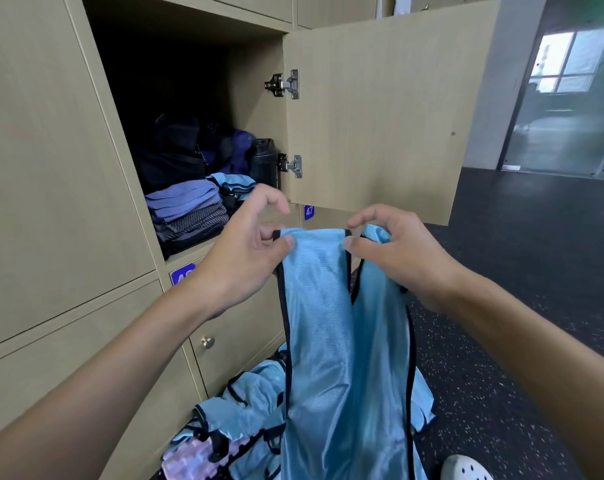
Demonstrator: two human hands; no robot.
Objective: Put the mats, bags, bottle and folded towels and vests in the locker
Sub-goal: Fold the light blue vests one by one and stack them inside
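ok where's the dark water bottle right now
In the head view, the dark water bottle stands upright inside the open locker at its right wall, beside the lower door hinge and behind the folded light blue vests.

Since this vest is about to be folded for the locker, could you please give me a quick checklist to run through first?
1. Both straps held: ok. The left hand and the right hand each pinch a shoulder strap of the blue vest.
2. Vest hangs flat, untangled: ok on the front; back cannot tell.
3. Locker door open: ok.
4. Room on the folded vests inside: ok, with open space above.
5. Folded towels stacked steady: ok.
6. More vests to do: not ok, a pile of vests lies on the floor.
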